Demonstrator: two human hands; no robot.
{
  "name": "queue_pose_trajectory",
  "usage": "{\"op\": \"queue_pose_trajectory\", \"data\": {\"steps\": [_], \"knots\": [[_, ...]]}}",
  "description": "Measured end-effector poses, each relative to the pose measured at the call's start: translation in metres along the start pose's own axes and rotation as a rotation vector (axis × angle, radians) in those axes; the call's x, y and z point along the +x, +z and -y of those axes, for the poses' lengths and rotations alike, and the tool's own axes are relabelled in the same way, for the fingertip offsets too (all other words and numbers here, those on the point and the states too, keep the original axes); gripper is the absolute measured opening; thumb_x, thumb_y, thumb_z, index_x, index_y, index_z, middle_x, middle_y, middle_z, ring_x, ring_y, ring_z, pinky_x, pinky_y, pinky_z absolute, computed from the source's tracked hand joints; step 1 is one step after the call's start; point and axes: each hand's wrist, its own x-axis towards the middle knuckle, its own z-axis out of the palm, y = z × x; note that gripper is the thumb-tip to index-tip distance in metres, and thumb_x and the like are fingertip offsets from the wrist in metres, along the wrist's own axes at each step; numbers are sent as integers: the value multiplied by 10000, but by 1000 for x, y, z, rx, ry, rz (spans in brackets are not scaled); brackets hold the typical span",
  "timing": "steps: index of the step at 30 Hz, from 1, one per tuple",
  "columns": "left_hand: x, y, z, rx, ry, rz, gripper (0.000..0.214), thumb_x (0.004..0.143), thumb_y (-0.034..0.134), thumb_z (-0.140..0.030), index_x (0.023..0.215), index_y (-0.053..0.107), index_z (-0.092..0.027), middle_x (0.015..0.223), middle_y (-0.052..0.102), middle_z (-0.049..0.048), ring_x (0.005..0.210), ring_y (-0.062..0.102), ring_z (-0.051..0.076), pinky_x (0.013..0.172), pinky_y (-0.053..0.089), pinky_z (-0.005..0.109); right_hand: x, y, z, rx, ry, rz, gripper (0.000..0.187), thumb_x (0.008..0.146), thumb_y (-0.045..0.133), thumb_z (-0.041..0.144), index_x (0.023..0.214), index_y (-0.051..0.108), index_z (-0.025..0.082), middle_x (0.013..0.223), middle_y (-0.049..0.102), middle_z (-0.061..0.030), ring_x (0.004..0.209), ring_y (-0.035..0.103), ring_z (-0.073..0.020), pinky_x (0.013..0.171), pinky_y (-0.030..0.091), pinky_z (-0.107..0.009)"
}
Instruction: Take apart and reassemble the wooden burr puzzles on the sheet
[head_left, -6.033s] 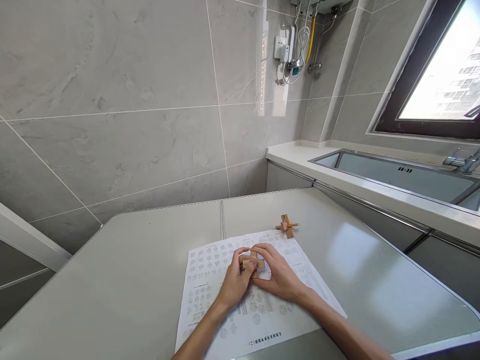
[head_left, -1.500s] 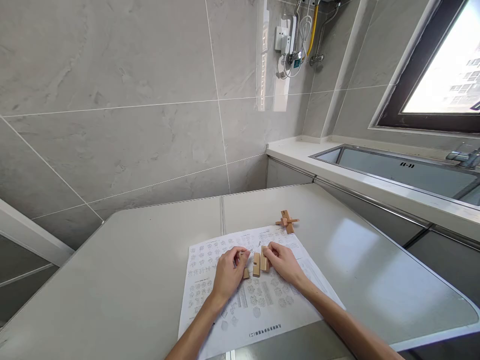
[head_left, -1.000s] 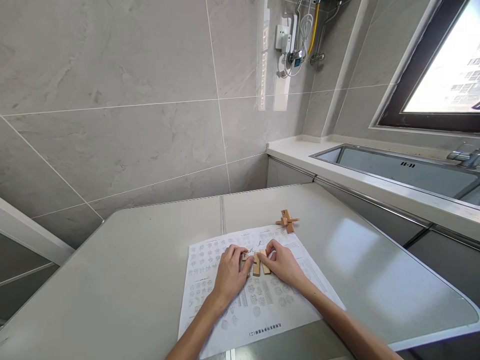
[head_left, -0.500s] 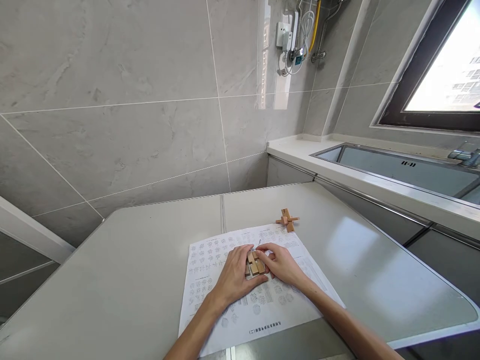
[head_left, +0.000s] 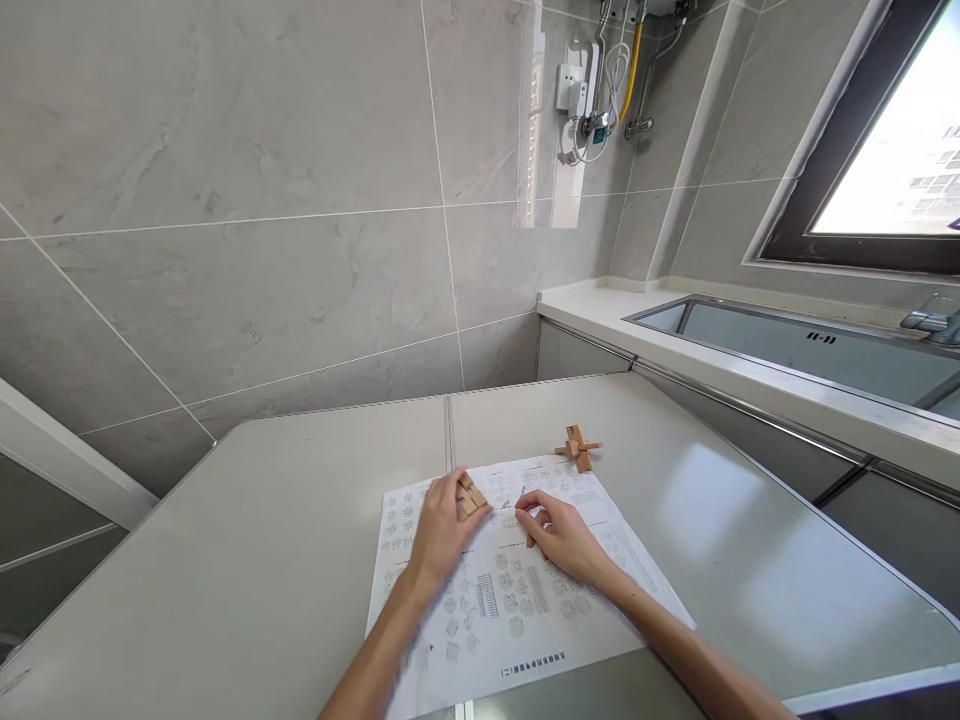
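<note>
My left hand [head_left: 440, 525] is closed around a small block of light wooden puzzle pieces [head_left: 469, 495], holding it between the thumb and the fingers. Part of the block is hidden by the fingers. To its right, my right hand [head_left: 551, 530] hovers over or rests on the printed sheet [head_left: 525, 635], fingers loosely curled and slightly apart, with nothing visible in them. The sheet, covered with small diagrams, lies under both hands. Just beyond its far edge sits a cross-shaped wooden burr puzzle [head_left: 578, 449].
The pale table [head_left: 247, 560] stands against a grey tiled wall [head_left: 300, 270]. On the right, a counter holds a sink [head_left: 780, 335] with a tap [head_left: 934, 320]. A window [head_left: 892, 150] is above it. Cables and pipes [head_left: 611, 90] hang in the far corner.
The hands have come apart. My left hand has carried the wooden block up and to the left, and my right hand has let go of it. The view has tilted slightly upward.
</note>
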Motion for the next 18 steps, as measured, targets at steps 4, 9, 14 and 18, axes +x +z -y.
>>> {"op": "queue_pose_trajectory", "data": {"steps": [4, 9, 14, 18], "knots": [[13, -21, 32, 115, -104, -160, 629, 877, 732, -482, 1417, 508, -250, 1307, 639, 127, 1251, 573, 336, 1039, 495, 500, -1, 0, 0, -33, -27, 3, 296, 974, 530, 497, 991, 661, 232, 766, 695, -7, 646, 668, -198, 606, 490, -309], [15, -28, 56, 214, -110, -237, 600, 921, 650, -486, 1430, 483, -213, 1283, 634, 142, 1206, 564, 343, 1028, 489, 518, 0, 2, -8, -94, -67, -5, 237, 958, 539, 437, 959, 676, 243, 761, 679, -10, 668, 617, -204, 612, 477, -316], [17, -30, 66, 320, -108, -274, 606, 912, 654, -485, 1417, 484, -196, 1245, 641, 144, 1151, 565, 351, 1026, 474, 531, -1, 2, -8, -97, -68, -4, 225, 947, 545, 414, 963, 686, 240, 733, 678, -5, 631, 593, -197, 595, 462, -316], [16, -32, 71, 333, -154, -248, 609, 903, 668, -477, 1401, 494, -172, 1265, 646, 152, 1168, 561, 358, 1035, 461, 528, -2, 1, -7, -117, -71, -3, 220, 947, 546, 406, 965, 692, 242, 754, 684, -12, 661, 591, -201, 615, 468, -321]]}}
